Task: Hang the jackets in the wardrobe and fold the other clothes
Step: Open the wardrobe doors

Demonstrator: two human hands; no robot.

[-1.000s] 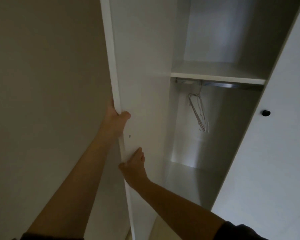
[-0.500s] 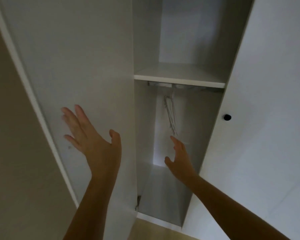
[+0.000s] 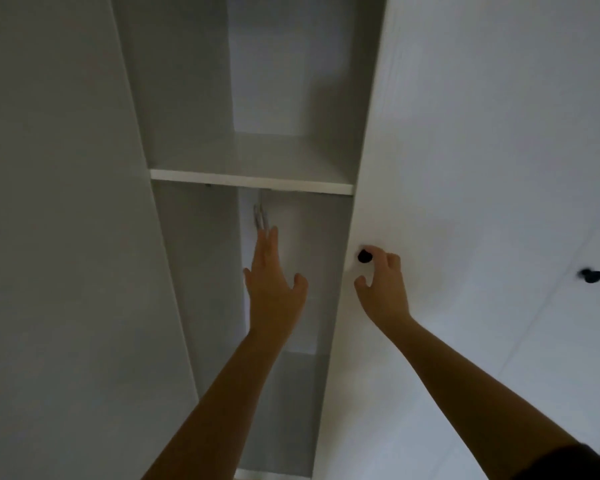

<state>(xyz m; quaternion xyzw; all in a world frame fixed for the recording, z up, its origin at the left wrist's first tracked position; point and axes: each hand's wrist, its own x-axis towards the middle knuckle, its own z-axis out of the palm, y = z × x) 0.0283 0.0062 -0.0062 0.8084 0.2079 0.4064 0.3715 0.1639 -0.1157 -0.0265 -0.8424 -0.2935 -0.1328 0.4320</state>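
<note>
your right hand (image 3: 381, 289) has shifted to the small black round door knob (image 3: 363, 256), grip half curled beside it; your left hand (image 3: 272, 282), released, reaches toward the thin wire hangers (image 3: 261, 216) to fetch one.

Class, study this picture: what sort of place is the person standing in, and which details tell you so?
Most likely a bedroom or dressing area, facing a white wardrobe. One door stands open, showing a shelf with wire hangers beneath it. The left hand reaches toward the hangers; the right hand is at a black door knob.

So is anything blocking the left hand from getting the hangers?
Nothing visible. The left hand reaches straight into the open wardrobe, its fingertips just below the hangers. The closed door is off to the right.
</note>
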